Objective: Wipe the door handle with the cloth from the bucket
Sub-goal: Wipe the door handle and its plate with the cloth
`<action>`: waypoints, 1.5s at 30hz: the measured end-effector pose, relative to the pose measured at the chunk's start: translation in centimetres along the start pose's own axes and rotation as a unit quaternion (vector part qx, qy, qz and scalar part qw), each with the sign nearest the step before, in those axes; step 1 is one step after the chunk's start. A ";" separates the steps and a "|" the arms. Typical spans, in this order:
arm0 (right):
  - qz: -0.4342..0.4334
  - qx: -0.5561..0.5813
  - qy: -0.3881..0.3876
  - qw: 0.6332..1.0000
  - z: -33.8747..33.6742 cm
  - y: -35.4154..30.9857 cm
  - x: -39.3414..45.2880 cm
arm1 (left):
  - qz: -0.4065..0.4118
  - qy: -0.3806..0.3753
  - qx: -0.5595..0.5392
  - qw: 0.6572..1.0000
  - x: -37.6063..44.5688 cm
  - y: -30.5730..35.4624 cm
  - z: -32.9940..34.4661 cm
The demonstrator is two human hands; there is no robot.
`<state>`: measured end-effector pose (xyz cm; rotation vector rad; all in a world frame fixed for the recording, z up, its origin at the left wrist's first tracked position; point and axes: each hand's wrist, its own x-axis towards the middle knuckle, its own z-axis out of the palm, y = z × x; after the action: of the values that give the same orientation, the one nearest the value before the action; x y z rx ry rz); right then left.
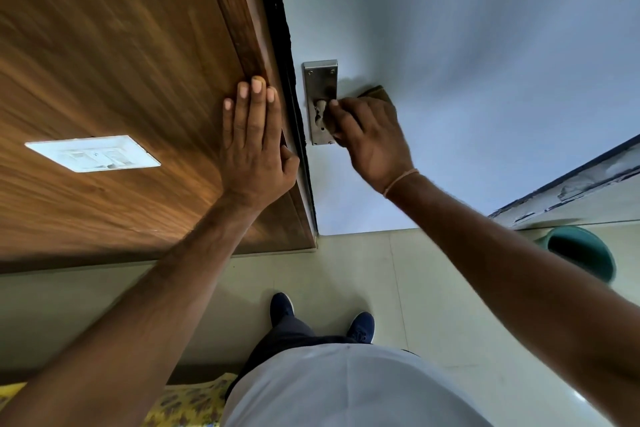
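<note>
A steel handle plate (pixel 320 80) is fixed to the white door (pixel 467 45). The lever itself is mostly hidden under my right hand (pixel 370 135), which is closed around it with a brown cloth (pixel 377 92). A corner of the cloth pokes out above my knuckles. The lever's base (pixel 319 109) shows just left of my fingertips. My left hand (pixel 254 142) lies flat, fingers spread, on the wooden panel (pixel 121 62) beside the door edge and holds nothing. A green bucket (pixel 581 251) stands on the floor at the right, partly behind my right forearm.
A white switch plate (pixel 93 153) sits on the wooden panel to the left. Pale floor tiles (pixel 346 263) lie below, with my dark shoes (pixel 360 326) on them. A yellow patterned fabric (pixel 194 402) lies at the bottom left. A worn door frame edge (pixel 588 177) runs at the right.
</note>
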<state>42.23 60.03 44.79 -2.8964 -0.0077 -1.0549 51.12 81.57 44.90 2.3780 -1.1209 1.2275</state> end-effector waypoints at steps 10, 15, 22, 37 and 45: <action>-0.108 0.041 0.063 0.991 1.5 -1.5 1.7 | 0.000 -0.006 -0.002 1.000 0.0 -0.1 -0.1; -0.220 -0.008 0.053 0.974 1.9 -1.1 2.4 | -0.004 -0.008 0.004 1.000 0.0 -0.1 -0.3; -0.062 -0.031 0.033 0.997 0.6 0.9 0.3 | -0.006 -0.017 0.010 1.000 0.0 0.1 -0.8; 0.411 0.353 0.090 0.836 -1.0 -1.7 -0.5 | -0.011 -0.032 0.025 0.999 0.3 0.3 -1.4; 0.628 0.684 0.262 0.263 0.3 -2.5 3.2 | -0.016 -0.030 0.032 0.999 0.2 0.5 -1.1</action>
<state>44.82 62.51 46.80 -0.2907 0.7615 -0.6609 50.19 81.73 45.68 2.4846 -1.0730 1.2064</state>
